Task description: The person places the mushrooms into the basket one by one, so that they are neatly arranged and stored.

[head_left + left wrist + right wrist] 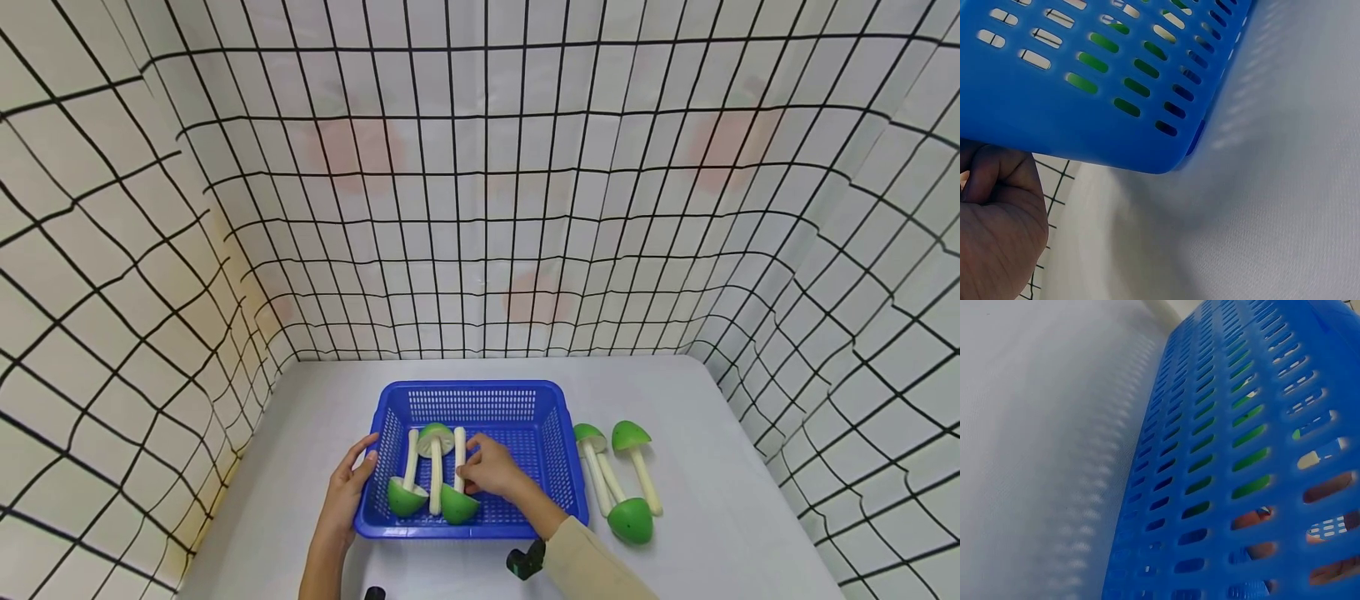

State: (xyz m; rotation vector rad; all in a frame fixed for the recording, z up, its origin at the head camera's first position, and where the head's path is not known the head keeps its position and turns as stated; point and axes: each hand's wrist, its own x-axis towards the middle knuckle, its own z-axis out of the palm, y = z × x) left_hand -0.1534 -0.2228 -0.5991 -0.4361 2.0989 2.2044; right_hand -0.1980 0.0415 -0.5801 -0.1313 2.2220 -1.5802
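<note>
A blue plastic basket (420, 531) stands on the white table, its slotted wall (1054, 125) filling much of the left wrist view. Three green-capped mushrooms with white stems lie side by side inside: one at the left (406, 497), a middle one (436, 475) with its cap at the far end, and a third (459, 503). My right hand (491, 468) is inside the basket and pinches the third mushroom's stem. With its fingers on the rim, my left hand (347, 492) grips the basket's left side. Through the slots of the basket wall (1210, 444), parts of the right fingers show.
Right of the basket, several more green mushrooms lie on the table (697, 500), one (632, 521) with its cap nearest me. A black grid on white cloth (480, 208) surrounds the table at the back and sides. A small black object (375, 592) shows at the bottom edge.
</note>
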